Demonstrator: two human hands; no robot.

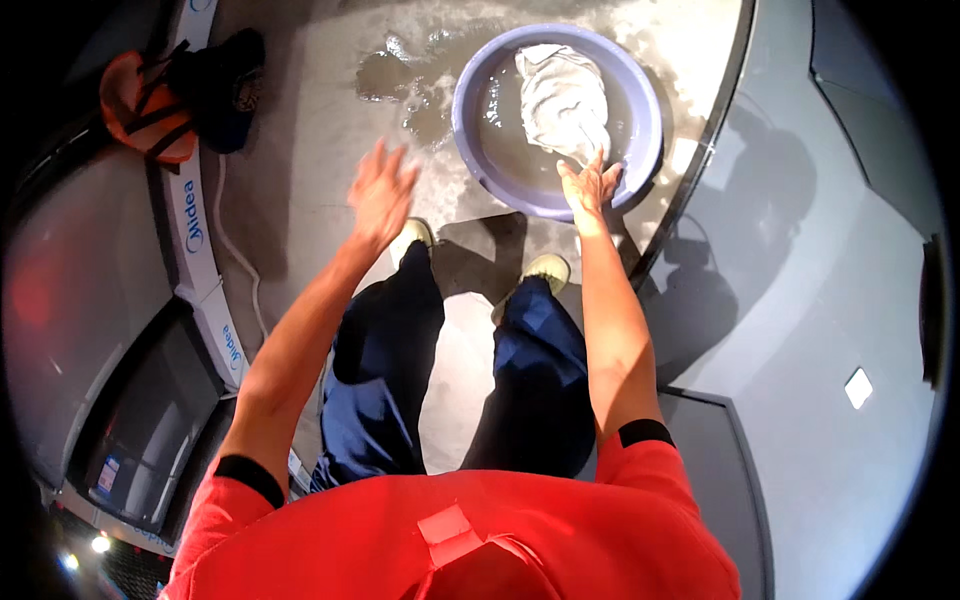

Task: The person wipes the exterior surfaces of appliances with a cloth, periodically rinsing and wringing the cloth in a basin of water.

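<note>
A round purple-blue plastic basin [645, 85] of cloudy water stands on the wet floor ahead of me. In it lies a crumpled white cloth [563, 98], its narrow end trailing toward the near rim. My right hand [588, 187] is over that rim, fingers apart, with the fingertips at the cloth's narrow end. Whether they touch it is hard to tell. Left of the basin, my left hand [383, 195] hangs in the air above the floor, somewhat blurred, its fingers spread and nothing in them.
Water puddles [390, 75] spread left of the basin. A grey wall panel [800, 280] rises on the right. Along the left runs a white strip [190, 210] with a pale hose [238, 255] beside it. An orange item [150, 105] and a dark bundle [225, 85] sit at upper left.
</note>
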